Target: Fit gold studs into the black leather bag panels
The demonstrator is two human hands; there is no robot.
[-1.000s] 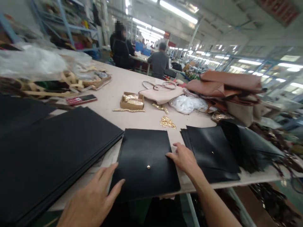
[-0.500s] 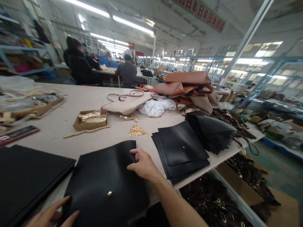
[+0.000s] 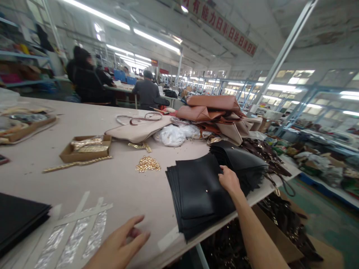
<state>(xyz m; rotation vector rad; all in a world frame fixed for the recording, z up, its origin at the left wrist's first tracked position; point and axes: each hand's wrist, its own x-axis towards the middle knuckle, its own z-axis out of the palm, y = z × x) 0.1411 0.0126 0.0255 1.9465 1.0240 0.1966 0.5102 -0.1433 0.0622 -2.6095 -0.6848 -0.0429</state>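
Observation:
Near the table's right edge lies a fanned stack of black leather-like panels point(image 3: 196, 186), the top one with a small gold stud. My right hand point(image 3: 230, 180) is at the stack's right edge, its fingers closed on the top black panel. Over the bare table, left of that stack, my left hand point(image 3: 123, 239) has its fingers apart and holds nothing. Taped silvery strips point(image 3: 73, 239) lie on the table to its left. A pile of small gold pieces point(image 3: 147, 164) sits behind the hands.
Another black stack point(image 3: 19, 220) lies at far left, and folded black pieces point(image 3: 241, 160) at right. Farther back are a box of gold chains point(image 3: 86, 148), a beige bag piece point(image 3: 137, 129) and brown bags point(image 3: 210, 108). Two people sit beyond the table.
The black panel with the gold stud has left the front of the table and now lies on the right stack. My right hand moved right with it; my left hand released it. The view turned right.

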